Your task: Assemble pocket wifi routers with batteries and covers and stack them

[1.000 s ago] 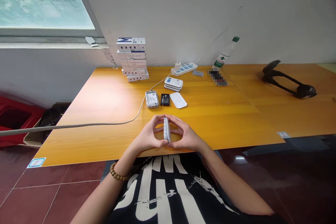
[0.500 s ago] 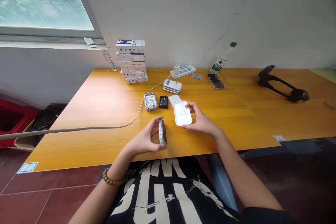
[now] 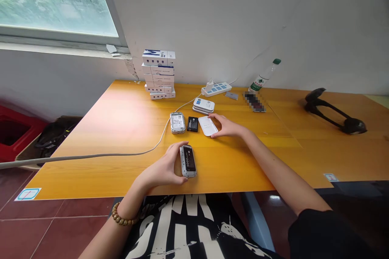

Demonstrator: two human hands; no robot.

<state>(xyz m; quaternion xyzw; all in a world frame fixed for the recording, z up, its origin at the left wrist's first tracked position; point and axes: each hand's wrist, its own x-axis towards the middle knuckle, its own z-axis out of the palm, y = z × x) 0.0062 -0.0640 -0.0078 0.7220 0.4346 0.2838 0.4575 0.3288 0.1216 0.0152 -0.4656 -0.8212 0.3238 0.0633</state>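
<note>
My left hand [image 3: 165,166] grips a small white device [image 3: 187,161] lying near the front edge of the orange table [image 3: 121,129]; its back is off and a black battery shows inside. My right hand [image 3: 228,126] reaches forward and rests its fingers on a white back cover [image 3: 207,126] lying flat on the table. Beside that cover lie a loose black battery [image 3: 192,124] and another open white device [image 3: 177,122].
A stack of white devices [image 3: 203,105], a power strip [image 3: 218,88] with a grey cable [image 3: 91,156], stacked white boxes [image 3: 159,73], a plastic bottle [image 3: 264,75] and a black handheld scanner [image 3: 334,107] sit further back. A red crate [image 3: 15,133] stands on the floor at left.
My right hand pulled the white cover off the device and carried it forward onto the table by the other cover. My left hand laid the device down, battery side up.
</note>
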